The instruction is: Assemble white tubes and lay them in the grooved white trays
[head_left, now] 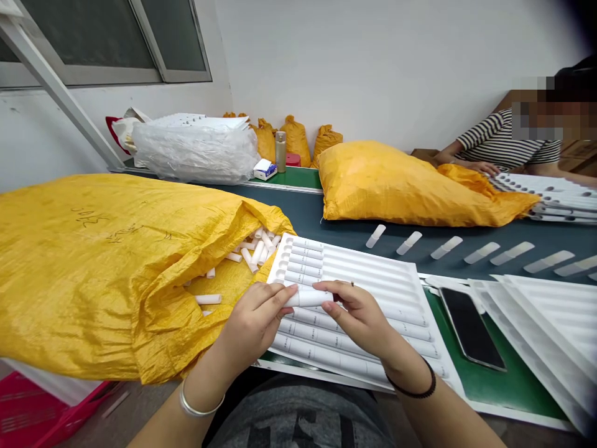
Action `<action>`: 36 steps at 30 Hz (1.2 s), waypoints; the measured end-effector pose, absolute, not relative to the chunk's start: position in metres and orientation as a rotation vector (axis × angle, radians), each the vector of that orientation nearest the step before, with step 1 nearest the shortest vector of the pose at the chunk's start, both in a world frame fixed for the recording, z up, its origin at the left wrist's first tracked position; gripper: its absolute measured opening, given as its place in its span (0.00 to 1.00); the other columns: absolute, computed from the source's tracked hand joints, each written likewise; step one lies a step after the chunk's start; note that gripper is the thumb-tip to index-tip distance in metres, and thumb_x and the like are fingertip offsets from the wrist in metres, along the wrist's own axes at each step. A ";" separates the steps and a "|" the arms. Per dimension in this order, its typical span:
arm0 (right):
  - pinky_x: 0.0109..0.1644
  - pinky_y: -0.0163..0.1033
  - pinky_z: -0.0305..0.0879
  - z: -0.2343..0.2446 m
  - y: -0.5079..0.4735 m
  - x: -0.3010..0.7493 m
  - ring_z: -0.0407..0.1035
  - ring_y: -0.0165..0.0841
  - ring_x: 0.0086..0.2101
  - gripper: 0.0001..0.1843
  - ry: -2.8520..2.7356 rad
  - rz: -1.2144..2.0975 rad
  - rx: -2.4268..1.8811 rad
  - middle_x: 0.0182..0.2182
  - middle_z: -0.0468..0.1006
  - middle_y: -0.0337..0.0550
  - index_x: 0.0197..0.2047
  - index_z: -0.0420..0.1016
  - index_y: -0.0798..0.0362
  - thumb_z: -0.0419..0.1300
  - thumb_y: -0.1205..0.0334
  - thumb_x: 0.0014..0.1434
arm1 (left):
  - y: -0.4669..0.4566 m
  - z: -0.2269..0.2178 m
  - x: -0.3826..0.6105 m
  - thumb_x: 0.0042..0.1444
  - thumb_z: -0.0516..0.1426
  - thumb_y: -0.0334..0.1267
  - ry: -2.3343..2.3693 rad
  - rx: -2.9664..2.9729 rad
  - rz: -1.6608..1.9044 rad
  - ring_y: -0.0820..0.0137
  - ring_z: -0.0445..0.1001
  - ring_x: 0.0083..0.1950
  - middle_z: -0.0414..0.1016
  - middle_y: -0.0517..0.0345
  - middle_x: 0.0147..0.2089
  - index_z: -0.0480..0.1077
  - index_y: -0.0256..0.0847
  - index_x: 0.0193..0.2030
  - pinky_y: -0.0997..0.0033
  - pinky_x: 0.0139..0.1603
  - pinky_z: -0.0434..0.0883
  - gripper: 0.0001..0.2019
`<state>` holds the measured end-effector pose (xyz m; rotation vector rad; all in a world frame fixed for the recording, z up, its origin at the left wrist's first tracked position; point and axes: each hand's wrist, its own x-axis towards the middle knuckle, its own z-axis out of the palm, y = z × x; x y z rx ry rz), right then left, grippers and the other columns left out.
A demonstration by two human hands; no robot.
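Observation:
Between my left hand [256, 317] and my right hand [361, 317] a white cylindrical tube [310, 297] is held lengthwise, each hand pinching one end. It is just above a white ribbed tray [368, 269]. Rows of white tubes with small dark print [321, 361] fill the tray's near grooves, and a shorter stack lies at its far left. Several grooves on the far right side show bare. To the left, a big yellow woven sack [107, 249] lies with its mouth toward the tray, loose white tubes [252, 258] spilling inside it.
A dark belt [303, 205] runs behind, carrying a line of translucent capped tubes [446, 247]. A phone [471, 330] and stacked white trays [536, 336] are at the right. Across the belt are an orange sack [387, 183], a plastic-wrapped bundle [196, 152] and a person in stripes [494, 140].

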<state>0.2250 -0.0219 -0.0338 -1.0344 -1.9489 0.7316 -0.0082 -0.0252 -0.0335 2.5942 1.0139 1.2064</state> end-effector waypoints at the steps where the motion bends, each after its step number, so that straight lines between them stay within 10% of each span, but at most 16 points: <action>1: 0.41 0.35 0.68 -0.033 -0.022 0.225 0.71 0.31 0.35 0.14 -1.962 0.726 -1.015 0.37 0.78 0.43 0.53 0.72 0.50 0.56 0.60 0.64 | -0.026 -0.034 -0.007 0.59 0.55 0.24 1.007 2.588 1.213 0.67 0.70 0.45 0.74 0.51 0.45 0.63 0.39 0.61 0.66 0.47 0.70 0.23; 8: 0.46 0.39 0.69 -0.043 -0.013 0.215 0.73 0.36 0.41 0.16 -2.317 0.671 -0.987 0.41 0.79 0.48 0.51 0.74 0.52 0.61 0.58 0.60 | -0.030 -0.061 -0.005 0.61 0.53 0.28 1.017 2.618 1.031 0.67 0.73 0.44 0.75 0.51 0.44 0.56 0.43 0.65 0.67 0.46 0.72 0.26; 14: 0.51 0.43 0.63 -0.057 0.084 0.239 0.69 0.41 0.45 0.10 -2.182 0.297 -1.702 0.42 0.76 0.52 0.43 0.75 0.56 0.61 0.64 0.57 | -0.005 -0.079 -0.053 0.62 0.51 0.46 1.765 2.445 0.628 0.50 0.64 0.63 0.63 0.35 0.63 0.53 0.33 0.67 0.50 0.56 0.68 0.30; 22: 0.46 0.45 0.69 -0.085 0.184 0.316 0.71 0.35 0.41 0.15 -1.693 0.478 -2.250 0.44 0.75 0.47 0.48 0.71 0.59 0.58 0.57 0.64 | 0.015 -0.110 -0.164 0.49 0.53 0.35 2.091 2.164 -0.007 0.51 0.76 0.42 0.76 0.44 0.38 0.74 0.37 0.39 0.52 0.47 0.69 0.12; 36: 0.43 0.40 0.69 0.008 0.075 0.280 0.70 0.34 0.39 0.10 -1.424 0.440 -1.696 0.39 0.72 0.44 0.45 0.58 0.50 0.52 0.65 0.59 | 0.031 -0.107 -0.148 0.58 0.48 0.43 2.158 2.243 0.266 0.51 0.71 0.50 0.73 0.40 0.48 0.71 0.34 0.51 0.52 0.55 0.65 0.21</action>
